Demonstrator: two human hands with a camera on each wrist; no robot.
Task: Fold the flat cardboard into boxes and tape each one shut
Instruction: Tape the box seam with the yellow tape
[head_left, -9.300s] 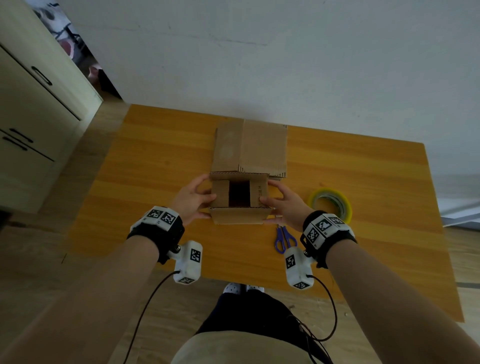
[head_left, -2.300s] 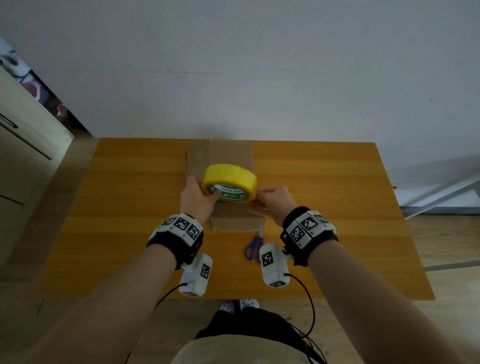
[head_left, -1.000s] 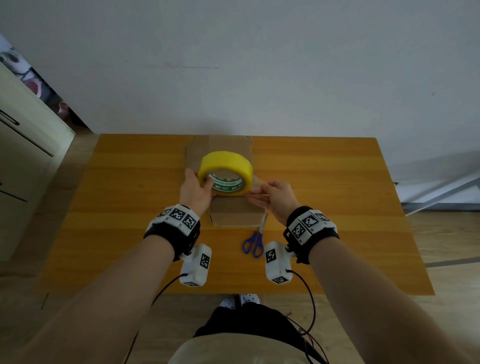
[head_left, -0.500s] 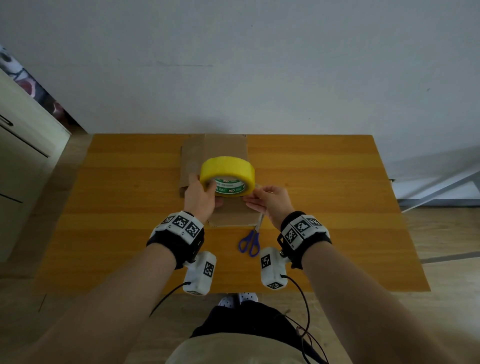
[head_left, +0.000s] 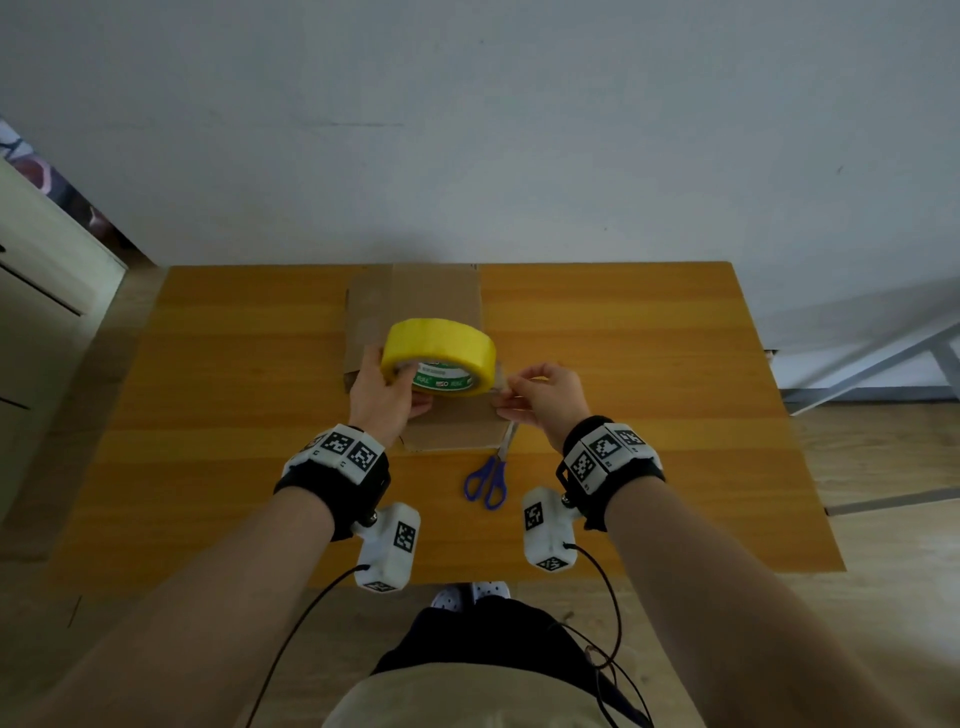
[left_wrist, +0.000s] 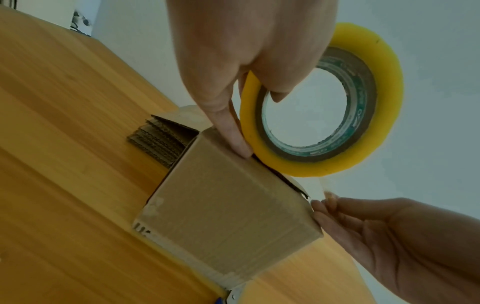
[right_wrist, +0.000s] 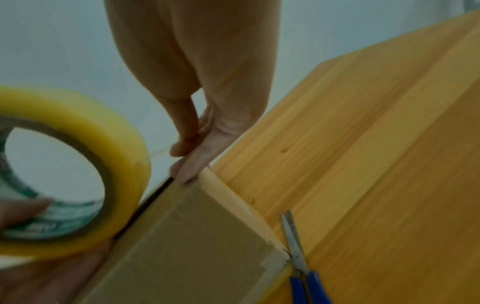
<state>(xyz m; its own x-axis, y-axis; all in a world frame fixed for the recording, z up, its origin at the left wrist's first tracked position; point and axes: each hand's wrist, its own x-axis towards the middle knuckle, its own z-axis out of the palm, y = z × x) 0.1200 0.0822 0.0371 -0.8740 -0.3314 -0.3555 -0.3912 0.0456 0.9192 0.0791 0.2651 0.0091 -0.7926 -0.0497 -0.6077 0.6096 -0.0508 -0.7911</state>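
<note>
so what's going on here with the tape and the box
A person is taping a folded box shut on a wooden table. The left hand holds the yellow tape roll just above the box top, thumb through its core. The right hand pinches the pulled-out tape end at the box's right edge. Scissors lie on the table beside the box, untouched, and a stack of flat cardboard waits behind it.

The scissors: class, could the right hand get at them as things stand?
Probably not at once: the right hand is pinching the tape end pulled from the tape roll. The scissors lie uncovered on the table just beneath it, so once freed, yes.
</note>
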